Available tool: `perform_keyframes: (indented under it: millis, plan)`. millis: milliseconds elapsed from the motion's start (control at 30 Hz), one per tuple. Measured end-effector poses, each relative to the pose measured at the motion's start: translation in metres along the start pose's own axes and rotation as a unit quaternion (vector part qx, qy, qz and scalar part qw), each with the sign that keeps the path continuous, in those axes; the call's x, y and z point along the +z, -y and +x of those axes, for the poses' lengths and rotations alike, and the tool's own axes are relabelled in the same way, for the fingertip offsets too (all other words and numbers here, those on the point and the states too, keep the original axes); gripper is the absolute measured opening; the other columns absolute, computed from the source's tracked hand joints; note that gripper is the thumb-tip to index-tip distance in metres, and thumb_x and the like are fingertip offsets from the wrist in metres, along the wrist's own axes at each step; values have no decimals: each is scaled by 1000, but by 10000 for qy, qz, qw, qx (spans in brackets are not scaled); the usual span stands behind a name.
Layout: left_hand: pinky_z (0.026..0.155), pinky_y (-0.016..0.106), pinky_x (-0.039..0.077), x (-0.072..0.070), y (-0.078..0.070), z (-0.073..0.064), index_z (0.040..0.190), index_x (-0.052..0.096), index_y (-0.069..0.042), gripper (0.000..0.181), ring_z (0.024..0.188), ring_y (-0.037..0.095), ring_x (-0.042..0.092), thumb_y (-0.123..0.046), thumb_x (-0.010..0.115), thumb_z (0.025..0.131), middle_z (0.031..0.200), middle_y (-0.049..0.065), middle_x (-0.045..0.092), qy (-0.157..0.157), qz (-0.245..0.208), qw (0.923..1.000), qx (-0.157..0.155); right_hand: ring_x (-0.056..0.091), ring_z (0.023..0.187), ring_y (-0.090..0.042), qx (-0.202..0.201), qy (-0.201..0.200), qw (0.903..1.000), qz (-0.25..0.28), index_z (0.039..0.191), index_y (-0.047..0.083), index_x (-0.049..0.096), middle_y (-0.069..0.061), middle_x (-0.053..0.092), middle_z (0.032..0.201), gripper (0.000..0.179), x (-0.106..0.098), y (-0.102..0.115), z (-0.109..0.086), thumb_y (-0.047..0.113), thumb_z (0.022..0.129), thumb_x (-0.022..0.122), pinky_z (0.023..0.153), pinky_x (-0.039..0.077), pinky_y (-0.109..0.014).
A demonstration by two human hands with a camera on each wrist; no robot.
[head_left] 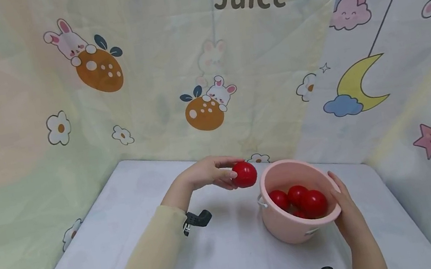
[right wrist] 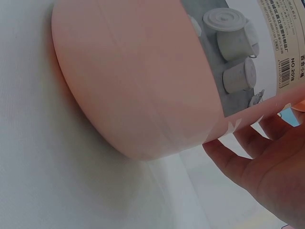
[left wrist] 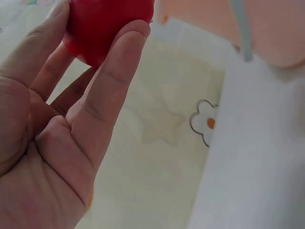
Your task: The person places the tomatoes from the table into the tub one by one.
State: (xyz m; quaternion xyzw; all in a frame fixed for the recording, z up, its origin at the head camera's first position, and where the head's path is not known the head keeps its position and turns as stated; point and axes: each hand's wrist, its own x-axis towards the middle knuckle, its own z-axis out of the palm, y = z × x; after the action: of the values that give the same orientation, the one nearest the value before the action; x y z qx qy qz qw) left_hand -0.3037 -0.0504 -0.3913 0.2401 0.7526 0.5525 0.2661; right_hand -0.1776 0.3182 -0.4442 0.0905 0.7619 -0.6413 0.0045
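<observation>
My left hand [head_left: 215, 172] pinches a glossy round red object [head_left: 245, 174], tomato-like, between thumb and fingertips. It is held up over the table, just left of the pink bucket [head_left: 283, 227]. The left wrist view shows the same red object [left wrist: 109, 28] at the fingers' ends. Inside the bucket lie several more round red objects [head_left: 314, 204], partly overlapping one another. On the bucket's right side, my right hand [head_left: 348, 212] holds it at the rim and outer wall. The right wrist view has its fingers [right wrist: 228, 160] against the wall, near a printed label [right wrist: 248, 57].
The white table [head_left: 219, 265] lies under both hands. A printed cloth [head_left: 154, 69] with rabbits, flowers and the word Juice hangs behind and at the sides. A pale handle [left wrist: 242, 28] hangs on the bucket's side.
</observation>
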Motion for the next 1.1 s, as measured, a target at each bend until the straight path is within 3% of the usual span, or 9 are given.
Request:
perform_keyframes:
  millis: [233,400,567,800,1100]
  plan:
    - [85,43,60,15,-39,27,130,62,-37,47,100,28,73,-32,77,86,123,-2,66,500,245,9981,275,16,152,-30,79,31,10000,-2,151,57,8,11,13,166,65,0,-2,1,55,98,47,107,43,-35]
    - [86,42,60,33,-61,47,132,62,-35,44,99,26,73,-29,73,89,119,-2,69,909,474,9942,311,16,152,-30,81,94,9999,36,151,56,8,10,13,166,66,0,-2,2,54,98,48,104,47,-30]
    - [80,36,61,55,-78,64,129,64,-35,43,97,22,73,-26,75,88,113,-5,70,1036,819,9911,154,16,152,-30,65,111,9999,97,151,55,9,9,13,166,66,-1,-3,1,53,98,48,102,48,-26]
    - [76,34,62,84,-91,76,124,68,-33,43,98,18,68,-20,78,85,109,-9,69,1143,1272,9852,-71,15,152,-29,19,184,9998,107,151,56,8,10,12,166,65,-3,-1,0,52,99,47,106,43,-30]
    - [79,40,62,103,-92,87,124,69,-27,47,95,26,70,-12,80,82,106,-5,68,1287,1144,9836,-535,16,151,-31,105,164,9998,45,151,57,6,9,10,166,67,-2,-2,2,54,98,49,111,39,-41]
